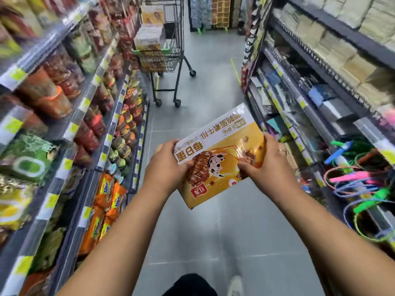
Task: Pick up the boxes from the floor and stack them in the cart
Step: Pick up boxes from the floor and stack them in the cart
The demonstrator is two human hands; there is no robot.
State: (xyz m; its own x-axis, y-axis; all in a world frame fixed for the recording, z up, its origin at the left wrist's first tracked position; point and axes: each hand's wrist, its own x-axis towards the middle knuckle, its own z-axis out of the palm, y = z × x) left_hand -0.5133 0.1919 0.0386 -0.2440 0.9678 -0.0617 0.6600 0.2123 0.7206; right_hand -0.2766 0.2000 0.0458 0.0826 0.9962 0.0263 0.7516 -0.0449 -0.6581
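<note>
head view: a flat yellow-and-white box [221,154], glossy, printed with meat and a speckled egg, is gripped at its sides by the left hand [168,165] and right hand [267,163]. it hangs above the aisle floor [213,92], well short of the wire cart [164,39].

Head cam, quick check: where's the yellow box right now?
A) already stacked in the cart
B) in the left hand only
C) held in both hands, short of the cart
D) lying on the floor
C: the left hand and right hand grip opposite edges of the yellow box, while the cart stands farther up the aisle.
</note>
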